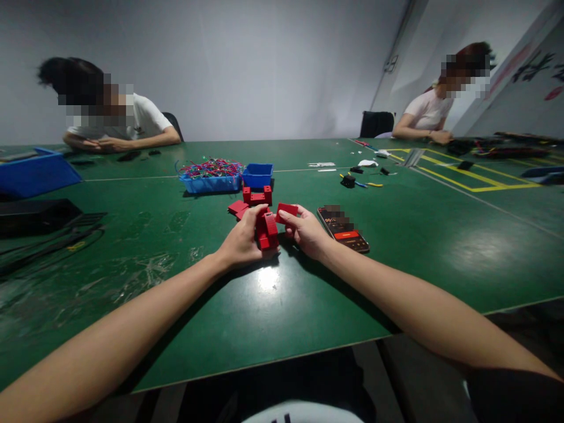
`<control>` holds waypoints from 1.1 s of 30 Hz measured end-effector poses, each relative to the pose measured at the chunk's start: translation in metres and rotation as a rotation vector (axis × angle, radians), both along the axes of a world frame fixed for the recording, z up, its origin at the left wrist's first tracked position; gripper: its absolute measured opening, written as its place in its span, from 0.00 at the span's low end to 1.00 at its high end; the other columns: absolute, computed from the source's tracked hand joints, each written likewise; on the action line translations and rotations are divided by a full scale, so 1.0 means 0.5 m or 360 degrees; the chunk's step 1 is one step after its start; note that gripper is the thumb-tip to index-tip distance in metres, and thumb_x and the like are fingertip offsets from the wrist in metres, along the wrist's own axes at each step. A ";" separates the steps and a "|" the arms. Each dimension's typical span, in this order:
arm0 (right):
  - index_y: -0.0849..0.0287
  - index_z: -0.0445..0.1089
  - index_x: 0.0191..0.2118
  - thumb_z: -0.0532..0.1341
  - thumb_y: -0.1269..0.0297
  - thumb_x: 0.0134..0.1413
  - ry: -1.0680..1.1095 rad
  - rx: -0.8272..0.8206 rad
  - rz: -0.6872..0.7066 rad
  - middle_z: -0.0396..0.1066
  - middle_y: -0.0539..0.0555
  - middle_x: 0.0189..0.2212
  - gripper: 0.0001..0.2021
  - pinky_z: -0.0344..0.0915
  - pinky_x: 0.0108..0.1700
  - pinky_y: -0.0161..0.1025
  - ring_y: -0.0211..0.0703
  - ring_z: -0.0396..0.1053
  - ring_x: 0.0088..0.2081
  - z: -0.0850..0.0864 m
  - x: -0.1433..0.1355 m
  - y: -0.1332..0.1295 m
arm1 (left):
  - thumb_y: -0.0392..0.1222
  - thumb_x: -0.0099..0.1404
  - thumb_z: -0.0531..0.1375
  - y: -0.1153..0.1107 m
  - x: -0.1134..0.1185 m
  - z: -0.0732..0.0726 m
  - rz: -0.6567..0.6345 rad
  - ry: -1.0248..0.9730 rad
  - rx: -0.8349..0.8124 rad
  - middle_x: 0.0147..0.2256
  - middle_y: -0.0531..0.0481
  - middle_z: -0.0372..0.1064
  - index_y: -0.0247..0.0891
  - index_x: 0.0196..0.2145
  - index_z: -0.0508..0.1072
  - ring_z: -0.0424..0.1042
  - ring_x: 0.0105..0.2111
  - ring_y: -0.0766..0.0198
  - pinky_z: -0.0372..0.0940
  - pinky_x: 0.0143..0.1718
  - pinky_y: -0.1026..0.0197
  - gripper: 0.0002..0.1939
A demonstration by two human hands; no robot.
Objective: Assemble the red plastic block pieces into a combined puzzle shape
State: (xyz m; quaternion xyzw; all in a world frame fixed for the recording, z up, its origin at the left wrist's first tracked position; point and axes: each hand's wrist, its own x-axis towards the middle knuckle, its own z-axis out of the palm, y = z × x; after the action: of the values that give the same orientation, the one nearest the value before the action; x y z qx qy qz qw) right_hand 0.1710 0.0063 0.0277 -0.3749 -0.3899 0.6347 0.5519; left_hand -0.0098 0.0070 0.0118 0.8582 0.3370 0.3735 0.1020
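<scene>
Over the green table, my left hand (244,239) is closed around a red blocky plastic part (267,230), tilted toward me. My right hand (307,230) pinches a flat red plate (287,211) between thumb and fingers, just right of that part. Whether the two pieces touch, I cannot tell. Just beyond my left hand stands another red plastic part (257,195) with two raised ends. Flat red pieces (238,207) lie beside it, partly hidden by my left hand.
A blue tray of colourful wires (210,183) and a small blue bin (258,174) stand behind the red parts. A phone (343,229) lies right of my right hand. Farther right are pliers (368,185). Two people (147,117) sit across the table (423,252).
</scene>
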 end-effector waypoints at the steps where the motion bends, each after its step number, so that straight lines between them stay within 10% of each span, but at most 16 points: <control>1: 0.59 0.66 0.36 0.72 0.62 0.35 -0.0010 0.0011 -0.0016 0.72 0.46 0.25 0.20 0.50 0.20 0.29 0.26 0.55 0.17 0.001 0.000 0.000 | 0.47 0.49 0.69 0.000 0.000 0.001 -0.0001 0.0002 0.0003 0.55 0.38 0.58 0.40 0.60 0.50 0.65 0.54 0.48 0.63 0.54 0.45 0.47; 13: 0.61 0.71 0.35 0.72 0.55 0.36 -0.0153 0.0032 -0.0067 0.56 0.40 0.14 0.20 0.45 0.20 0.32 0.28 0.49 0.17 -0.001 -0.002 -0.002 | 0.47 0.49 0.69 0.002 -0.001 -0.001 -0.0007 0.0002 0.0026 0.55 0.38 0.58 0.41 0.60 0.50 0.64 0.54 0.48 0.63 0.55 0.44 0.47; 25: 0.57 0.74 0.44 0.58 0.80 0.32 -0.0189 0.0149 -0.0080 0.74 0.46 0.26 0.27 0.50 0.21 0.29 0.31 0.61 0.22 -0.011 -0.001 0.003 | 0.47 0.48 0.70 -0.001 0.000 0.003 -0.0001 0.0015 0.0004 0.55 0.38 0.58 0.42 0.60 0.49 0.64 0.54 0.47 0.63 0.55 0.43 0.48; 33: 0.58 0.72 0.43 0.67 0.67 0.42 -0.0156 0.0078 -0.0020 0.73 0.48 0.26 0.17 0.58 0.21 0.30 0.30 0.63 0.18 -0.007 0.000 0.003 | 0.46 0.48 0.70 0.000 0.001 0.000 0.0011 0.0001 0.0003 0.55 0.39 0.58 0.43 0.60 0.49 0.65 0.53 0.48 0.63 0.54 0.44 0.47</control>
State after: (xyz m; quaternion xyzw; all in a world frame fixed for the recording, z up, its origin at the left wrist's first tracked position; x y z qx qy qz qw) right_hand 0.1711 0.0078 0.0241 -0.3943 -0.4294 0.6024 0.5452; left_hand -0.0095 0.0068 0.0120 0.8572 0.3397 0.3740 0.0999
